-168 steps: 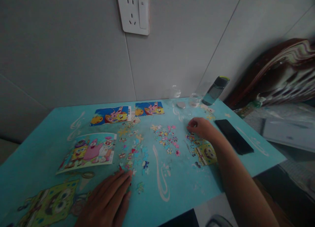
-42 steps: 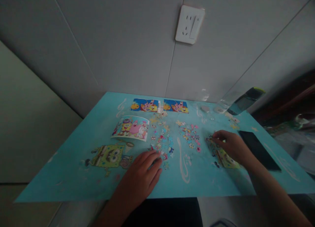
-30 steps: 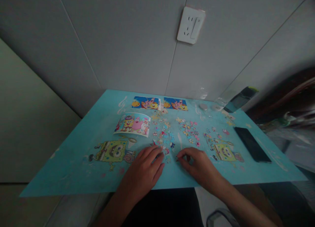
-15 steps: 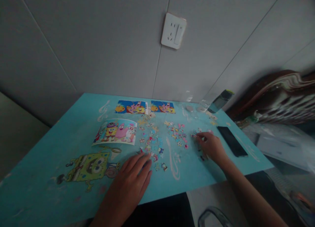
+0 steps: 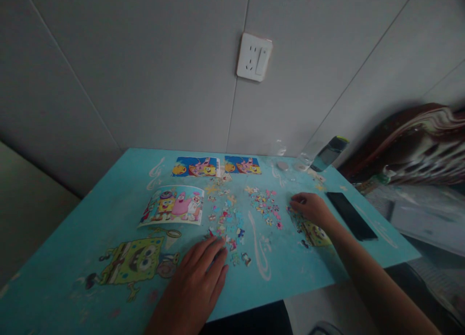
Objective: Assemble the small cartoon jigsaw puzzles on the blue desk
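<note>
From the head camera, the left hand (image 5: 198, 281) lay palm down on the turquoise cartoon-printed surface (image 5: 109, 199), with its fingers stretched forward and slightly spread. Its grip was slack and wide and closed on nothing. The fingertips rested at the near edge of a scatter of small loose jigsaw pieces (image 5: 227, 223), probably so that the hand could lean there without covering them.

The right hand (image 5: 312, 209) reached further out, to the right of a second, pinker cluster of jigsaw pieces (image 5: 265, 206). Its fingers were curled down onto the surface above a yellow sponge figure (image 5: 316, 233) printed there. I could not tell whether that grip pinched a piece, as the fingertips were hidden under the knuckles and the light was dim.

A glossy rectangular picture card (image 5: 172, 205) lay face up just left of the central scatter, apparently turned so it read from the person's side. Two blue cartoon strips (image 5: 196, 166) lay end to end along the back edge, near the wall.

A flat black phone (image 5: 350, 208) lay just right of the right hand, clear of the pieces. A dark bottle with a green cap (image 5: 329, 153) stood tilted at the far right corner, and a white wall socket (image 5: 254, 56) sat above.
</note>
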A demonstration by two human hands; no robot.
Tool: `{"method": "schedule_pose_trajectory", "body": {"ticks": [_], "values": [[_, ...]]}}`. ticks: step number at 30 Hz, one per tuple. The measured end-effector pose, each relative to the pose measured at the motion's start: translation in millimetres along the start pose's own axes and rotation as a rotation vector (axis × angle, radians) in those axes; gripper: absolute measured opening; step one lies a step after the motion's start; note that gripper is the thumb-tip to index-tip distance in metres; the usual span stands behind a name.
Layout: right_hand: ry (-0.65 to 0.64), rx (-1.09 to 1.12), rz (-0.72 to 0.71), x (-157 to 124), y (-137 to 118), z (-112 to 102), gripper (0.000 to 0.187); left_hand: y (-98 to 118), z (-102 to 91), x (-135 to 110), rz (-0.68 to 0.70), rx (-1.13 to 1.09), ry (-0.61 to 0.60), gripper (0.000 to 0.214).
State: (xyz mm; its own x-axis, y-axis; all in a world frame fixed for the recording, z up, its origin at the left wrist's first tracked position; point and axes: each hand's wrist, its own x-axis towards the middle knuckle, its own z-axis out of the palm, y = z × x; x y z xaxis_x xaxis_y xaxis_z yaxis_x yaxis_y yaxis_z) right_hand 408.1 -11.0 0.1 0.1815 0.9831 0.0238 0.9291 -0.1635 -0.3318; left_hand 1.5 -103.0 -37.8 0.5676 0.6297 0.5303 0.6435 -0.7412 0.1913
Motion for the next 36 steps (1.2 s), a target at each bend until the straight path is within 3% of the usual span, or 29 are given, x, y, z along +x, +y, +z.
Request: {"method": "schedule_pose_trajectory", "body": {"ticks": [5, 11, 16, 22, 25, 30, 33, 36], "values": [[-0.016, -0.064, -0.021, 0.1, -4.0, -2.2, 0.025, 0.2, -1.2, -0.9, 0.010, 0.016, 0.013, 0.029], [0.095, -0.253, -0.055, -9.3, -27.2, -4.5, 0.028, 0.5, -0.3, -3.4, 0.007, 0.000, -0.013, 0.031], [0.160, -0.335, -0.165, 22.6, -65.4, 4.8, 0.034, 1.7, 0.7, -2.7, -0.021, -0.012, -0.012, 0.029], [0.084, -0.327, -0.334, 43.9, -104.4, 19.3, 0.026, 2.0, -0.7, -4.0, -0.026, 0.019, -0.047, 0.031], [0.063, -0.282, -0.368, 34.7, -94.0, 11.8, 0.029, 0.7, 0.4, -4.8, -0.024, 0.027, -0.035, 0.031], [0.145, -0.102, -0.292, 5.4, -34.6, -10.9, 0.031, -4.0, 2.3, -7.3, -0.008, 0.017, -0.033, 0.032], [0.108, 0.009, -0.210, -15.2, 0.7, -19.7, 0.027, -6.5, 2.7, -9.4, 0.001, 0.008, -0.041, 0.034], [0.079, 0.056, -0.165, -30.3, 16.9, -22.5, 0.027, -9.2, 4.3, -11.0, 0.018, 0.005, -0.044, 0.038]]}}
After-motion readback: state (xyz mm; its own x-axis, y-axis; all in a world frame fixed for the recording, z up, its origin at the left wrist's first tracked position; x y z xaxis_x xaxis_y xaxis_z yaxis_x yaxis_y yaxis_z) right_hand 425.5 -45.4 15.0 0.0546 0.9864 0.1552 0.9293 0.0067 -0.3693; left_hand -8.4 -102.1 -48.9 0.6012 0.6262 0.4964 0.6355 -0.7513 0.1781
